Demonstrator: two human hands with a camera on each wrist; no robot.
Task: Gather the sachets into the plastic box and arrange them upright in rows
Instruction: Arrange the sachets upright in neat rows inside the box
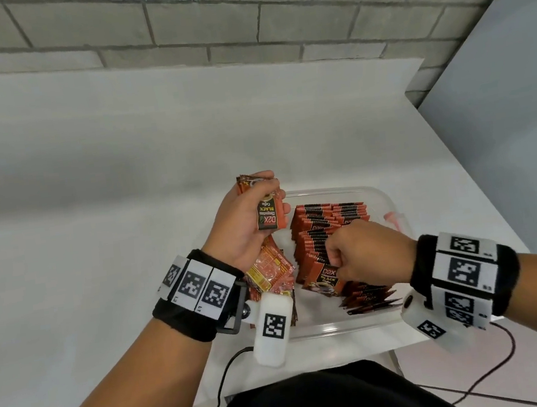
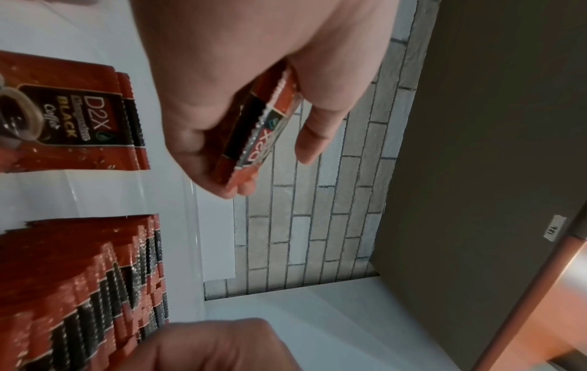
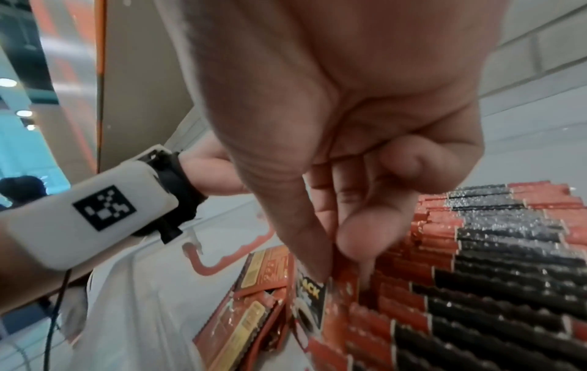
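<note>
Black fabric wristbands with white tag blocks [image 1: 458, 268] sit nearest, one on each forearm. Just beyond them, on the white table [image 1: 95, 223], stands the clear rectangular plastic box [image 1: 341, 327].

Inside the box, a long row of red-and-black coffee sachets [image 1: 326, 226] stands on edge, running from near to far along the middle. At the box's left side lies a loose heap of orange-red sachets with yellow panels [image 1: 268, 272], flat and overlapping.

Over the near part of the row, the right hand [image 1: 366, 252] reaches down with its fingers curled, thumb and fingertips [image 3: 355, 241] pinching the top edges of the sachets there (the wrist view shows them dipping into a gap in the row).

Raised over the box's far left corner, the left hand [image 1: 245, 219] grips a small bundle of the same red-and-black sachets [image 1: 270, 215], fingers wrapped round it; at least 2 packets show in the left wrist view.

A grey brick wall [image 1: 239, 16] rises behind the table.
</note>
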